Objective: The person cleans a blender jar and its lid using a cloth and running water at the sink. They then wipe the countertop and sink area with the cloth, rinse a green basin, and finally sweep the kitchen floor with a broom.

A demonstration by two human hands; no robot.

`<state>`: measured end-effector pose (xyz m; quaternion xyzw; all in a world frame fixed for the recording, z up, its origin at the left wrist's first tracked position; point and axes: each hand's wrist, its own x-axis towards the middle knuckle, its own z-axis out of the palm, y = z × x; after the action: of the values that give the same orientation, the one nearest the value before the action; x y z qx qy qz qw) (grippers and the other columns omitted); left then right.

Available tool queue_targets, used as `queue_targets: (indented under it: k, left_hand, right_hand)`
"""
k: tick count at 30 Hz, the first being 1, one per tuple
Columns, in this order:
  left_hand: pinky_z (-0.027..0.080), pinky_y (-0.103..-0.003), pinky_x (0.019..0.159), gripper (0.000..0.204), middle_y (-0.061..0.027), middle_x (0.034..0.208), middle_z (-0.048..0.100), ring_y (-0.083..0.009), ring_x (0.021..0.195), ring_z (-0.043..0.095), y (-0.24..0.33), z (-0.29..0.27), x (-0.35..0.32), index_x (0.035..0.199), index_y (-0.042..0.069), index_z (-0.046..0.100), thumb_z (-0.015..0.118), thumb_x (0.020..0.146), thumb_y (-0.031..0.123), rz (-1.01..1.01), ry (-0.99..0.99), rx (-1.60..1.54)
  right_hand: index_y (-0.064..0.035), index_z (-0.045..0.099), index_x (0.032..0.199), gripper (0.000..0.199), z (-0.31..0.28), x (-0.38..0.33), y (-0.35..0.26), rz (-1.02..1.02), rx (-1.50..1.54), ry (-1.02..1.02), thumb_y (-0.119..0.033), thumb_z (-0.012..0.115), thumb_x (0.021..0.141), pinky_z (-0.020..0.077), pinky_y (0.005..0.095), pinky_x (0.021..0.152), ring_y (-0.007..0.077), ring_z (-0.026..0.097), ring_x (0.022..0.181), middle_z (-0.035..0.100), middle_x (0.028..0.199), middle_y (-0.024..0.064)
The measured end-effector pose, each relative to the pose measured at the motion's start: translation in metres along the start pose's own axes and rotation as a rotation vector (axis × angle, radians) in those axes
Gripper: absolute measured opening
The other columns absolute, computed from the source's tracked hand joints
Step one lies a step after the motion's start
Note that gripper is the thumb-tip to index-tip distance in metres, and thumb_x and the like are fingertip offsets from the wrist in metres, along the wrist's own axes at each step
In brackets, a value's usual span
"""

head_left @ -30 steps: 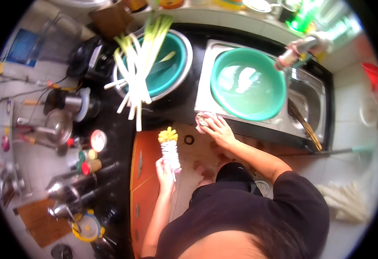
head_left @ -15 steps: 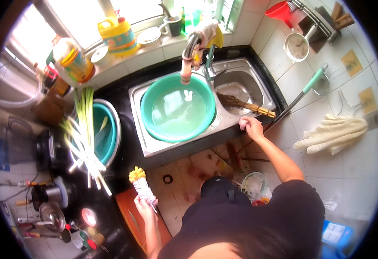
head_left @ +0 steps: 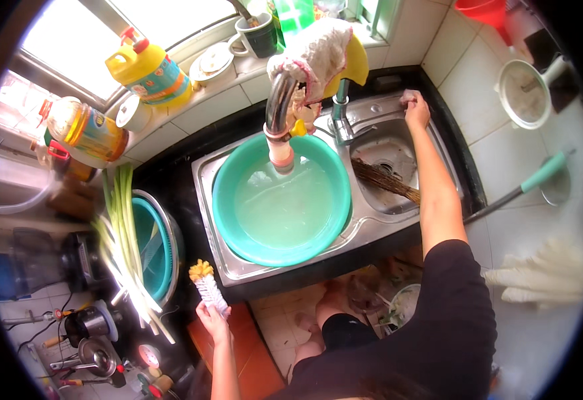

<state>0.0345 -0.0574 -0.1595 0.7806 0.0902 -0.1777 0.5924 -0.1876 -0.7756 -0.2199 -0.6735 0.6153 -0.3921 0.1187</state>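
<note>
"While your left hand (head_left: 215, 323) wraps its fingers around the white-ridged, yellow-tufted tool (head_left: 208, 287) beside the black bench (head_left: 192, 227), where's your right hand (head_left: 417, 110)?"

"Fingers curled, contents unclear, at the rectangular steel sink's (head_left: 206, 173) far-right corner; keep the tool clear."

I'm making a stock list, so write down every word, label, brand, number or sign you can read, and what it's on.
No text is clear enough to quote.
Yellow jug: blue and orange label, print too blurred to read.
Jar with an orange label: print too blurred to read.
Black appliance: pale marking, too small to read.
</note>
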Motion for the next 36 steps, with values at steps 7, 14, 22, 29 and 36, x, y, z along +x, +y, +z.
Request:
queue_targets:
  k: [7,14,22,29,36]
  left_hand:
    - [0.055,-0.037,0.068,0.028,-0.0088,0.117,0.046,-0.021,0.097,0.053,-0.007,0.034,0.043,0.119,0.008,0.037,0.043,0.094,0.019,0.003,0.129,0.013]
    - [0.05,-0.035,0.074,0.035,-0.0131,0.111,0.051,-0.023,0.093,0.053,-0.011,0.054,0.085,0.118,0.004,0.042,0.052,0.088,0.02,0.024,0.187,0.189]
    - [0.032,-0.039,0.103,0.07,-0.0233,0.136,0.038,-0.0338,0.125,0.039,0.028,0.051,0.05,0.134,0.0,0.036,0.062,0.077,0.03,0.013,0.082,0.604]
    - [0.028,-0.037,0.105,0.06,-0.0146,0.134,0.039,-0.028,0.125,0.038,0.072,0.084,-0.059,0.133,0.005,0.037,0.063,0.086,0.03,0.002,-0.558,-0.075]
    - [0.05,-0.032,0.072,0.035,-0.0034,0.094,0.06,-0.0145,0.085,0.058,0.086,0.07,-0.061,0.1,0.01,0.056,0.042,0.096,0.042,-0.497,-0.67,-0.566]
  right_hand:
    - [-0.0141,0.069,0.093,0.026,0.045,-0.081,-0.065,-0.384,0.268,-0.141,-0.011,0.046,0.081,0.0431,0.0382,0.082,0.0271,0.058,0.09,0.065,0.091,0.01]
    - [-0.0128,0.066,0.107,0.035,0.017,-0.152,-0.076,-0.412,0.282,-0.167,0.0,0.054,0.077,0.0467,0.0342,0.08,0.0318,0.059,0.087,0.066,0.097,0.0113]
    - [-0.0031,0.058,0.12,0.048,-0.096,-0.195,-0.077,0.173,0.471,-0.831,0.01,0.048,0.075,0.0477,0.026,0.055,0.0102,0.058,0.062,0.065,0.086,0.0074]
    - [-0.004,0.056,0.117,0.035,-0.223,-0.322,-0.205,0.193,0.803,-1.144,-0.003,0.055,0.082,0.0534,0.027,0.064,0.0143,0.062,0.08,0.062,0.1,0.0078]
    - [-0.0039,0.059,0.113,0.039,-0.231,-0.453,-0.279,-0.572,0.711,-0.953,-0.01,0.067,0.076,0.044,0.0387,0.093,0.0323,0.055,0.107,0.058,0.114,0.0163]
